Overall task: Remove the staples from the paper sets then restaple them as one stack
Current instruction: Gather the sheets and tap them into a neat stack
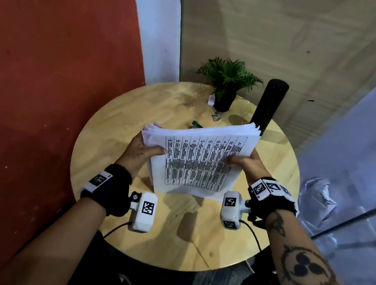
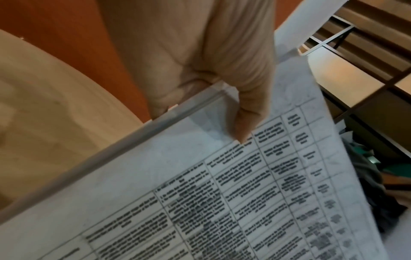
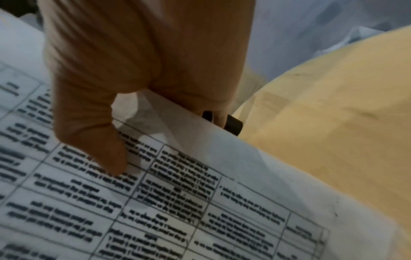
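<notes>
Both hands hold the paper stack tilted above the round desk. The left hand has its grip on the left edge, thumb on top; the right hand clasps the right edge likewise.

Near half of the round bench lies open below the raised stack of papers, so there's passing room underneath and toward the person. The left hand and right hand block the stack's two sides. Behind the papers it gets crowded: a potted plant at the far edge, a tall black cylinder just right of it, close to the stack's far corner. A small green thing and a little metal piece sit between plant and papers. The red wall hems in the left side, hanging plastic sheeting the right.
</notes>
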Tool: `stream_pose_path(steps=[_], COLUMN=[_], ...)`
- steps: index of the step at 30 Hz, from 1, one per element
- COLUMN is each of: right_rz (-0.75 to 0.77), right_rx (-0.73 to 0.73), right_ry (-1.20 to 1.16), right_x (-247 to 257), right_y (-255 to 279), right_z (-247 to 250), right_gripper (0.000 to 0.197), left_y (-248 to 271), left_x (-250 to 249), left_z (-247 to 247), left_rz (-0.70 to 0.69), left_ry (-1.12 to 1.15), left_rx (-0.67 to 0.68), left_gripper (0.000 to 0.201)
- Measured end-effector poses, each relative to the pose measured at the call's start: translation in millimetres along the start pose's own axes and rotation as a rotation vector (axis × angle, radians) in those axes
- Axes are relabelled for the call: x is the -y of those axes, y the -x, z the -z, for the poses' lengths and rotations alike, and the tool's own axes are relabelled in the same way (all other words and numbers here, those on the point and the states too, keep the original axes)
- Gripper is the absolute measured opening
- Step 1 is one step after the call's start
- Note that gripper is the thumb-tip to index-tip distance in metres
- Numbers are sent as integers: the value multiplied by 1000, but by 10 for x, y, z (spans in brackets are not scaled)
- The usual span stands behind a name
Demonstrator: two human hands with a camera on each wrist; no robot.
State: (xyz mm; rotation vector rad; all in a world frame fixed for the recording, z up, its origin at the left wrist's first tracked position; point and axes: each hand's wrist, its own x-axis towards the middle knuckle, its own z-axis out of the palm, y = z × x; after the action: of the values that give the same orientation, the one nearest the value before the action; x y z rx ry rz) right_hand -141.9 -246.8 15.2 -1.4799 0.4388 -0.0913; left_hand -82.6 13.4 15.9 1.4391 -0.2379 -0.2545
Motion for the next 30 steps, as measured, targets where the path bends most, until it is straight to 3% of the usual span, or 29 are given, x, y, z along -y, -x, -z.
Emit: stream_pose_path(steps=[4,8,13,15,17,19,25,30], right_rz=[13,102,244,218,195,208,347,490], right_rx=[-21,-139,-331,-320,-255,-226,-380,-559], right_ry=[54,-26,-43,-40,-78,-83,16,91], right_x=[-23,-38,-85,-192,-219,-177,-27,65], right_y=[57,101,216,285,328,344,411,472], right_z=[-103,-157,-219,-278,-334,-392,-481,-475], right_gripper=[43,39,51,55,52,48,44,48], left_y=[-20,14,43,122,179,196,39,-61], left_x=[32,-25,-57,-29,-45,-105,-258,-285], left_z=[-55,-177,-149,-168,-206,-256,-440,-464], left_rz=[40,25,-17,-25,-76,-113,-129,-146], left_ry=[-6,32,34,72,129,179,232,215], left_rx=[-29,-151,-160,-183,-207,-276,-629,-697], left_gripper=[54,31,44,59,52,39,42,30])
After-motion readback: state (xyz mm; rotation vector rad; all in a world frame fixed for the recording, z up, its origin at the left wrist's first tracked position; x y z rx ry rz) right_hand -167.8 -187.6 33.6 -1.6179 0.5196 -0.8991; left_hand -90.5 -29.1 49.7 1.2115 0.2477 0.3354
